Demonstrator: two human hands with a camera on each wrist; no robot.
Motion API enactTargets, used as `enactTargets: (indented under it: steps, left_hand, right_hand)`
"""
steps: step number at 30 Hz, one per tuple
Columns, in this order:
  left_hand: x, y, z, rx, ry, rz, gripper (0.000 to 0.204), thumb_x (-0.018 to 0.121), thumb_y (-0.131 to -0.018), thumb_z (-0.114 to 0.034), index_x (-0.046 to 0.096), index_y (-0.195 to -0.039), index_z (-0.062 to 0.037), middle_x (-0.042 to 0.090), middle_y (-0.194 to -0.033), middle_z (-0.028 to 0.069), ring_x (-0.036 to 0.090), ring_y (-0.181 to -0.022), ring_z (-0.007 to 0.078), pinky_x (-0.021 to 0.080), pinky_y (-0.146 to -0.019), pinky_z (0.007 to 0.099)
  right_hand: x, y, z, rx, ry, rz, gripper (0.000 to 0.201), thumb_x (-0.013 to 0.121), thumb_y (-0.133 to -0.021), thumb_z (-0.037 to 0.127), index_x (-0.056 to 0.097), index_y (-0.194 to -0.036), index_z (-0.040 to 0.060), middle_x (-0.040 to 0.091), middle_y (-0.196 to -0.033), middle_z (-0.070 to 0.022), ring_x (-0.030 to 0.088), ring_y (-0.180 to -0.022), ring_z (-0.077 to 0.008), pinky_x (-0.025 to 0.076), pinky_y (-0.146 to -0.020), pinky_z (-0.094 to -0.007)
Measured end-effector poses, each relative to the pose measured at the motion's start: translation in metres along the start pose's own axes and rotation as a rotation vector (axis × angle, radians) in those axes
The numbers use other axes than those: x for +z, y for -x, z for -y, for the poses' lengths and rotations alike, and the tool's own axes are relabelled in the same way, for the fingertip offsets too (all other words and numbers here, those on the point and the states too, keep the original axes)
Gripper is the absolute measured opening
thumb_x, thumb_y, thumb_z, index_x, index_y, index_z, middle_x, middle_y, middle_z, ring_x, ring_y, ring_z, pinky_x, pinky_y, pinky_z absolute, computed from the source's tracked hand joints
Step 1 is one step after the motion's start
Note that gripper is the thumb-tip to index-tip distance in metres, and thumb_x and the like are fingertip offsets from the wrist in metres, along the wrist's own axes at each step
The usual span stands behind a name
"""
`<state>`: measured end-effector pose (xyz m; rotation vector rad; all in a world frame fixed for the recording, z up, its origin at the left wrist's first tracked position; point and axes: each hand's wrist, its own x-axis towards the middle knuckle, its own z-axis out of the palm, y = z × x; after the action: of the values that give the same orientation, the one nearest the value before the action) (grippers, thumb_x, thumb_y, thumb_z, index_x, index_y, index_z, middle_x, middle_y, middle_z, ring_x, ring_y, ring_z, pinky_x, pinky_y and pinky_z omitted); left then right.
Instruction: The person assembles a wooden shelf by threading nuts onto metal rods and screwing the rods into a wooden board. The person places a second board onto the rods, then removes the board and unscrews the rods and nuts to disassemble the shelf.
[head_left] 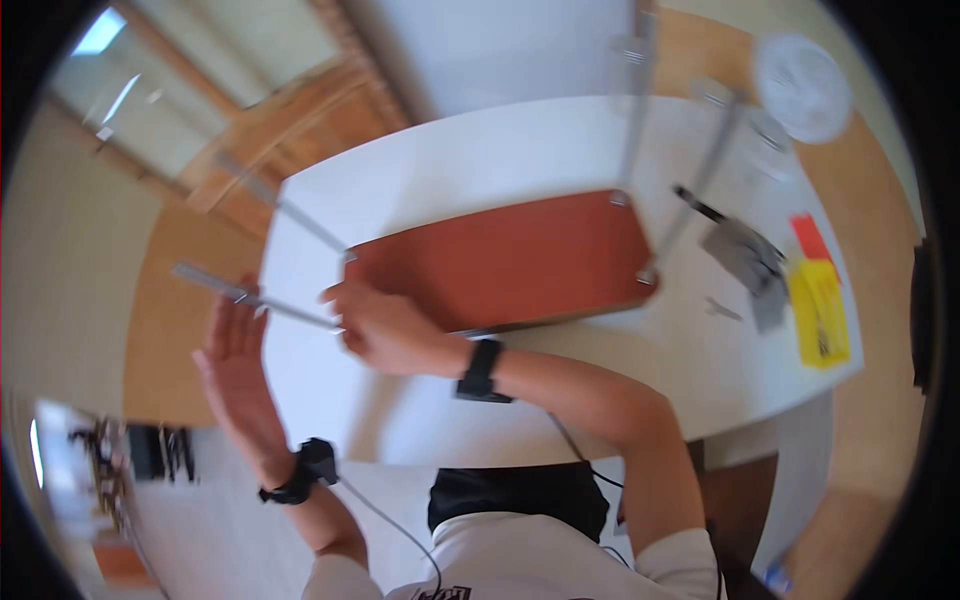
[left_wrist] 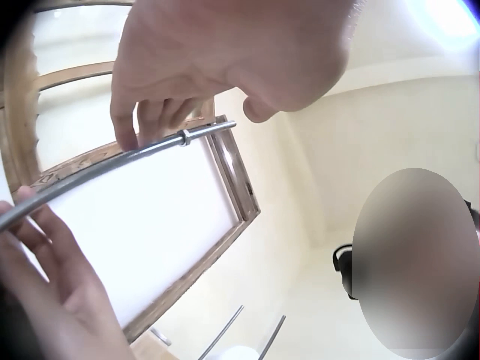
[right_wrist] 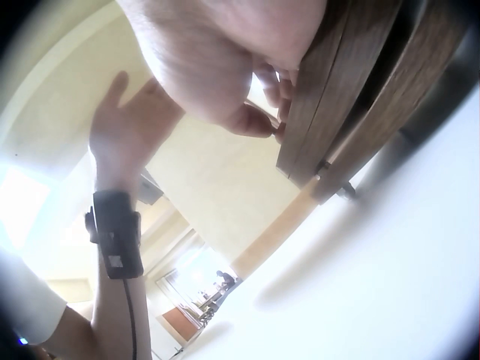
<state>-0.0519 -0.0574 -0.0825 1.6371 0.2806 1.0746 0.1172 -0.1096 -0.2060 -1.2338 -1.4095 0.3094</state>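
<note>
A reddish-brown board [head_left: 500, 265] lies on the white table, a metal rod rising from each corner. At its near left corner, the right hand [head_left: 385, 325] pinches the base of one rod [head_left: 290, 312]; the right wrist view shows that hand [right_wrist: 217, 60] beside the board's dark wooden edge [right_wrist: 322, 97], its fingertips partly hidden. The left hand [head_left: 240, 360] is raised left of the table, fingers extended and touching the same rod near its free end. In the left wrist view a nut [left_wrist: 185, 137] sits on that rod [left_wrist: 97, 166], close to the left hand [left_wrist: 232, 60].
On the table's right side are a grey tool or cloth [head_left: 745, 260] with a black handle, a small wrench-like piece [head_left: 723, 309], a yellow bin [head_left: 820, 315] and a red item [head_left: 808, 238]. Clear round containers [head_left: 803, 88] stand at the far right. Cables hang from both wrist cameras.
</note>
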Motion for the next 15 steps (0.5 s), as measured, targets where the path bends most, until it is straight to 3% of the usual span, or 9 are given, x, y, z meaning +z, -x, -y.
enactTargets:
  steps: [2,4,5,6,8,10,12,15]
  left_hand:
    - [0.010,0.014,-0.019,-0.018,-0.069,-0.229,0.065,0.038,-0.112,-0.045,0.044,-0.147,0.0093,0.060,-0.136,0.0255,0.057,-0.130,0.0295,0.038,-0.114,0.0389]
    - [-0.037,0.029,-0.016,0.120,0.224,0.110,0.050,0.043,-0.112,-0.037,0.053,-0.136,0.0053,0.063,-0.098,0.0098,0.058,-0.095,0.0168,0.043,-0.095,0.0317]
    - [-0.016,0.028,-0.026,0.099,0.208,-0.118,0.037,0.047,-0.111,-0.029,0.057,-0.128,0.0021,0.044,-0.078,0.0006,0.042,-0.076,0.0111,0.041,-0.084,0.0287]
    - [-0.032,0.029,-0.011,0.145,0.209,-0.156,0.046,0.049,-0.108,-0.034,0.058,-0.132,0.0050,0.066,-0.113,0.0105,0.065,-0.100,0.0204,0.046,-0.103,0.0400]
    - [0.010,0.001,-0.021,0.081,-0.187,-0.358,0.057,0.050,-0.108,-0.039,0.049,-0.145,0.0042,0.060,-0.139,0.0169,0.059,-0.127,0.0279,0.042,-0.110,0.0425]
    - [0.005,-0.012,-0.011,0.009,-0.127,-0.104,0.072,0.043,-0.107,-0.049,0.033,-0.157,0.0027,0.035,-0.163,0.0222,0.035,-0.151,0.0325,0.027,-0.122,0.0464]
    - [0.012,-0.008,-0.011,0.016,-0.141,0.001,0.076,0.039,-0.107,-0.053,0.032,-0.157,0.0032,0.037,-0.162,0.0242,0.039,-0.149,0.0350,0.029,-0.121,0.0481]
    - [0.004,0.004,-0.019,0.059,-0.268,-0.051,0.074,0.039,-0.107,-0.053,0.035,-0.156,0.0033,0.041,-0.158,0.0250,0.045,-0.144,0.0354,0.031,-0.120,0.0484]
  right_hand:
    - [0.000,-0.002,-0.001,-0.044,0.031,-0.018,0.040,0.064,-0.091,0.004,0.053,-0.129,0.0064,0.064,-0.111,-0.0122,0.070,-0.092,-0.0293,0.057,-0.077,-0.0419]
    - [-0.005,-0.004,0.006,-0.011,0.018,0.017,0.040,0.065,-0.092,0.006,0.053,-0.130,0.0067,0.065,-0.107,-0.0109,0.070,-0.089,-0.0271,0.057,-0.076,-0.0405]
    - [-0.006,-0.005,0.009,0.003,0.004,0.024,0.040,0.067,-0.092,0.006,0.053,-0.130,0.0065,0.065,-0.107,-0.0105,0.070,-0.088,-0.0264,0.057,-0.076,-0.0398]
    - [-0.006,-0.005,0.009,0.016,-0.006,0.032,0.040,0.068,-0.092,0.006,0.053,-0.130,0.0064,0.066,-0.106,-0.0102,0.070,-0.087,-0.0257,0.057,-0.077,-0.0391]
    - [-0.004,-0.006,0.009,-0.047,0.006,0.018,0.042,0.069,-0.092,0.005,0.052,-0.130,0.0061,0.066,-0.105,-0.0090,0.070,-0.085,-0.0221,0.058,-0.074,-0.0359]
    - [-0.009,-0.009,0.015,0.063,-0.070,0.087,0.040,0.065,-0.090,0.002,0.052,-0.128,0.0045,0.064,-0.109,-0.0118,0.071,-0.088,-0.0252,0.058,-0.077,-0.0380]
    - [-0.010,-0.010,0.016,0.051,-0.075,0.093,0.041,0.067,-0.090,0.003,0.052,-0.128,0.0041,0.063,-0.108,-0.0097,0.071,-0.084,-0.0211,0.058,-0.075,-0.0353]
    - [-0.010,-0.010,0.018,0.074,-0.073,0.092,0.041,0.068,-0.091,0.003,0.052,-0.129,0.0039,0.063,-0.108,-0.0088,0.071,-0.081,-0.0194,0.059,-0.074,-0.0344]
